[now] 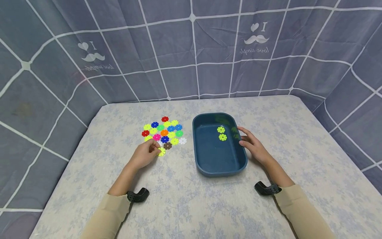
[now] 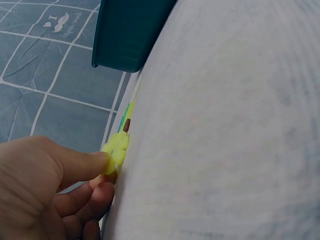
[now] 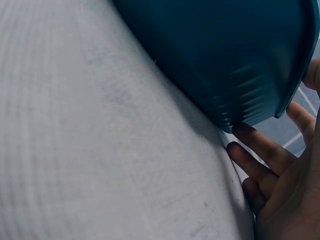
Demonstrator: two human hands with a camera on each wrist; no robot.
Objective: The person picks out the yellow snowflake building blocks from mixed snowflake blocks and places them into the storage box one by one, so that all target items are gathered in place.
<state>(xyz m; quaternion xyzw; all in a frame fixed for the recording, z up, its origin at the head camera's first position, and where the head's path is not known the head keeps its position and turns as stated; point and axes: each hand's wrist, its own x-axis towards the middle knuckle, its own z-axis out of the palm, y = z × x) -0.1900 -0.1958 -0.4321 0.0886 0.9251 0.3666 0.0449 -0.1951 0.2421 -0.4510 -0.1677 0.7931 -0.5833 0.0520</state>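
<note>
My left hand (image 1: 145,154) pinches a yellow flower-shaped disc (image 1: 161,152) at the near edge of a group of coloured discs; the left wrist view shows the thumb of the left hand (image 2: 60,180) on the yellow disc (image 2: 118,148). A dark teal tray (image 1: 219,173) stands to the right of the group, with two yellow discs (image 1: 222,137) inside. My right hand (image 1: 255,147) rests against the tray's right side, its fingers at the rim. Seen from the right wrist, the right hand (image 3: 285,175) touches the tray's outer wall (image 3: 215,65) with its fingers spread.
Red, blue, green, orange, pink, brown (image 1: 167,145), white (image 1: 183,141) and yellow discs lie flat on the pale patterned table (image 1: 185,199), left of the tray. A grey curtain (image 1: 173,49) with white lines hangs behind the table and at both sides.
</note>
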